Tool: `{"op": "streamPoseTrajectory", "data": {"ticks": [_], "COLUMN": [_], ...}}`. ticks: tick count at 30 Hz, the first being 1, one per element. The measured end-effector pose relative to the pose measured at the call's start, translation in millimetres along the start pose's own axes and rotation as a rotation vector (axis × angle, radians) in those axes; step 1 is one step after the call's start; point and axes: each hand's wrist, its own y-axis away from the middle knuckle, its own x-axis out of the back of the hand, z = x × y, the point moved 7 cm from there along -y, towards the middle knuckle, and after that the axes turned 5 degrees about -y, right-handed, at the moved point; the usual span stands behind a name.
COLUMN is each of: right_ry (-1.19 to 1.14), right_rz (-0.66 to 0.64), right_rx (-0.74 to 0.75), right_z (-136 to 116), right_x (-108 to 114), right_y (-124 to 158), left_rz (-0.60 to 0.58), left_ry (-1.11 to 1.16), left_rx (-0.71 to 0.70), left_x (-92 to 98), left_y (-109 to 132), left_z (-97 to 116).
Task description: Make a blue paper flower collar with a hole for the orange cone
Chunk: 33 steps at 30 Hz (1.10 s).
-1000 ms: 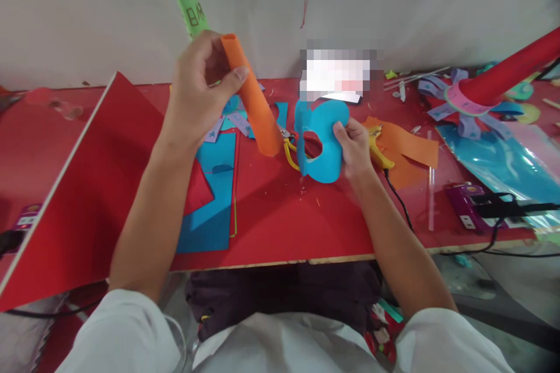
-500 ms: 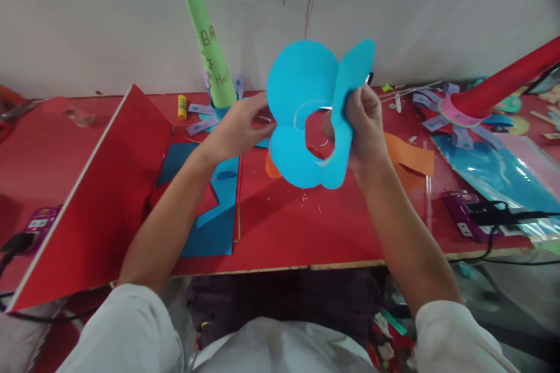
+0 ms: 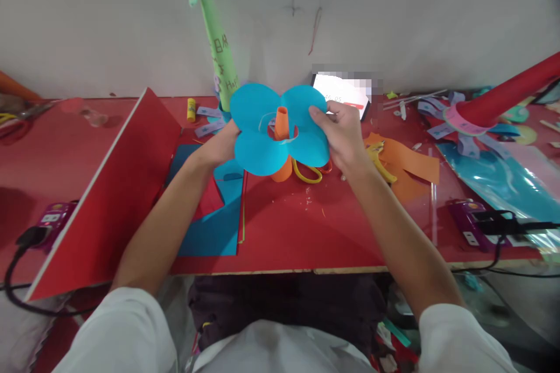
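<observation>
A blue paper flower (image 3: 258, 154) with a round hole in its middle is held level between my hands. Through the hole pokes the top of an orange paper cone (image 3: 282, 122), whose base shows below the petals on the table. My right hand (image 3: 343, 131) pinches the right petal, thumb on top. At the left edge my left hand (image 3: 225, 143) grips the flower, its fingertips partly hidden by the petals. Behind the flower lie scissors with yellow handles (image 3: 308, 173), partly covered.
A green paper cone with a star top (image 3: 221, 52) stands behind left, near a glue stick (image 3: 191, 109). A red board (image 3: 109, 198) leans at left beside blue paper (image 3: 214, 239). Right are a yellow tool (image 3: 381, 162), orange paper (image 3: 411, 160), a red cone (image 3: 503, 93) and a power strip (image 3: 472, 224).
The flower has been lowered and flattened from a folded, upright pose, and its hole is now around the orange cone. A lit phone and the scissors have come into sight behind it.
</observation>
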Motion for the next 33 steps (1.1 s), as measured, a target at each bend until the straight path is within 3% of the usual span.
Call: {"op": "streamPoseTrajectory", "data": {"ticks": [4, 6, 10, 14, 21, 27, 33], "right_ry": [0.021, 0.076, 0.207, 0.366, 0.572, 0.722, 0.801], "right_rz": [0.009, 0.011, 0.013, -0.038, -0.065, -0.099, -0.03], "right_rx": [-0.032, -0.045, -0.084, -0.078, -0.057, -0.026, 0.053], "right_z": [16, 29, 54, 66, 74, 83, 56], "right_x": [5, 8, 11, 9, 1, -4, 2], "right_y": [6, 12, 27, 40, 51, 58, 65], "left_rz": [0.282, 0.351, 0.296, 0.2, 0.218, 0.133, 0.264], "left_ry": [0.17, 0.232, 0.175, -0.026, -0.56, -0.804, -0.788], "left_rx": [0.081, 0.146, 0.21, 0.187, 0.109, 0.199, -0.065], "left_x": [3.8, 3.4, -12.0, -31.7, -29.7, -40.0, -36.8], "left_y": [2, 10, 29, 41, 47, 52, 54], "left_z": [-12, -28, -56, -70, -63, -65, -34]}}
